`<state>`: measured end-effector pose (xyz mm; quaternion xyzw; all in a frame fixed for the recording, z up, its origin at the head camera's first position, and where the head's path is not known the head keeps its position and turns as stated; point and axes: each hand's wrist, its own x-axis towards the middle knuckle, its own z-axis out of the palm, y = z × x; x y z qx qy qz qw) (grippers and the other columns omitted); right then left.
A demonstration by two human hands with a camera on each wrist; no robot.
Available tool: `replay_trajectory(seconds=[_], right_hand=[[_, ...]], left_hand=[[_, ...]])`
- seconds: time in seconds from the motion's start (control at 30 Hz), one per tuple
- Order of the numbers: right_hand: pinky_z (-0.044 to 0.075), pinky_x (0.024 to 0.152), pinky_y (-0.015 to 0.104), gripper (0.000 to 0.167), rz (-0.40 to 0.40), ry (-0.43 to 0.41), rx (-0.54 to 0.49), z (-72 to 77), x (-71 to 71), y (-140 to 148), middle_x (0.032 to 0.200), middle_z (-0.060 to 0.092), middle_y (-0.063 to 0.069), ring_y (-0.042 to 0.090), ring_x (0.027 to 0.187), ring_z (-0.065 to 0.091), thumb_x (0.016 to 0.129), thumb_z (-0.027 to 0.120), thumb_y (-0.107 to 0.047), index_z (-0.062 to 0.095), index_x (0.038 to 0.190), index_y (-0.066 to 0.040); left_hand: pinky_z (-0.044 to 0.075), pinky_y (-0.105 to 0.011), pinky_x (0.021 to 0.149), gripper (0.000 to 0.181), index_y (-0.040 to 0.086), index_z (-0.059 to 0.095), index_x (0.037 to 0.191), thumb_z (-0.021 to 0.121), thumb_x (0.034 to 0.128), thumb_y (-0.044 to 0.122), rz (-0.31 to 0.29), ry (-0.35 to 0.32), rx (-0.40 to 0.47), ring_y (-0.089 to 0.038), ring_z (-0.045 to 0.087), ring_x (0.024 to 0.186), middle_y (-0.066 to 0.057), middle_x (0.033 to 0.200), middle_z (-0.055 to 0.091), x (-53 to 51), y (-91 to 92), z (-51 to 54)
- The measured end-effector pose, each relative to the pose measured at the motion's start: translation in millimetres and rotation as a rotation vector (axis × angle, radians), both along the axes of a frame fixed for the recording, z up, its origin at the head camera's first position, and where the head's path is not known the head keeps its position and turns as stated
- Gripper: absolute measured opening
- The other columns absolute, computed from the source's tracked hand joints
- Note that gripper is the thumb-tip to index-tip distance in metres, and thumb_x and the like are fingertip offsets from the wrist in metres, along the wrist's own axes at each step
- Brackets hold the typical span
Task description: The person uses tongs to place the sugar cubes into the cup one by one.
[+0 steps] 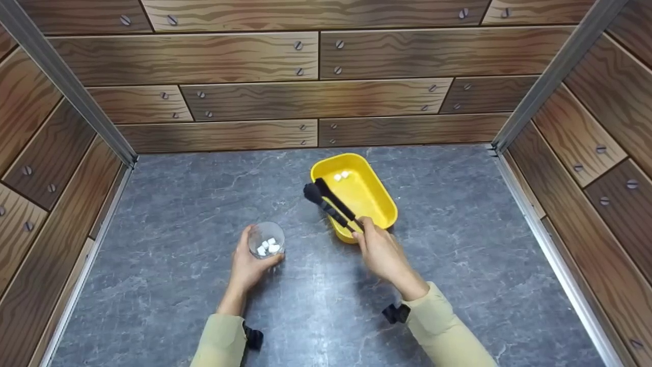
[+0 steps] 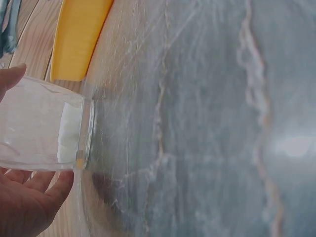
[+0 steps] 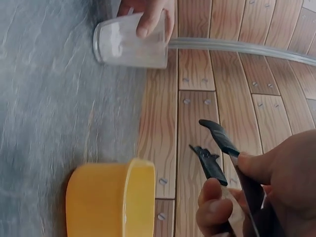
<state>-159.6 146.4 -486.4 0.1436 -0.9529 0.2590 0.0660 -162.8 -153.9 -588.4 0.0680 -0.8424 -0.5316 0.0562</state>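
Note:
My left hand grips a clear drinking glass that stands on the floor panel, thumb on one side and fingers on the other. Several small white cubes lie at its bottom. To the right, my right hand holds a pair of tongs with black tips above the left side of a yellow tub. In the right wrist view the tongs' tips stand apart with nothing between them. A couple of white cubes lie at the far end of the tub.
A grey marbled surface lies under everything. Wood-patterned walls rise at the back and both sides, with metal strips along the edges. Each wrist carries a black strap mount.

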Motion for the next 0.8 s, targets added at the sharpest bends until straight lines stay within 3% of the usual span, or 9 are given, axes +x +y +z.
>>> replay_trajectory(seconds=[0.27,0.5,0.73,0.8], right_hand=[[0.051,0.060,0.048,0.033,-0.113,-0.079,0.083,-2.6,-16.9,11,0.100,0.066,0.018,0.034,0.074,0.063,0.102,0.053,-0.022,0.052,0.125,0.002],[0.052,0.065,0.053,0.035,-0.160,-0.144,0.112,-6.7,-34.8,19,0.104,0.065,0.023,0.041,0.080,0.064,0.103,0.050,-0.024,0.051,0.125,0.003],[0.048,0.055,0.046,0.039,-0.212,-0.189,0.074,-16.7,-55.5,27,0.105,0.068,0.018,0.031,0.068,0.061,0.100,0.053,-0.032,0.054,0.127,-0.003],[0.050,0.057,0.046,0.042,-0.229,-0.194,0.056,-20.4,-60.7,28,0.108,0.068,0.017,0.031,0.072,0.063,0.099,0.055,-0.036,0.056,0.127,-0.005]], left_hand=[[0.036,-0.056,0.106,0.104,0.004,0.034,0.148,0.092,0.0657,0.029,-0.004,-0.017,-0.007,-0.043,0.041,0.132,-0.025,0.145,0.042,-0.8,-0.3,-0.5],[0.035,-0.056,0.106,0.103,0.004,0.035,0.148,0.092,0.0652,0.027,0.005,-0.015,-0.007,-0.043,0.041,0.132,-0.025,0.145,0.042,-0.7,-0.2,-0.3],[0.035,-0.055,0.107,0.104,0.004,0.034,0.148,0.092,0.0648,0.027,0.006,-0.016,-0.004,-0.043,0.041,0.132,-0.026,0.145,0.042,-0.2,-0.1,0.2],[0.036,-0.055,0.107,0.104,0.003,0.035,0.148,0.092,0.0645,0.027,0.006,-0.012,-0.001,-0.043,0.041,0.131,-0.026,0.144,0.043,-0.3,0.0,0.1]])
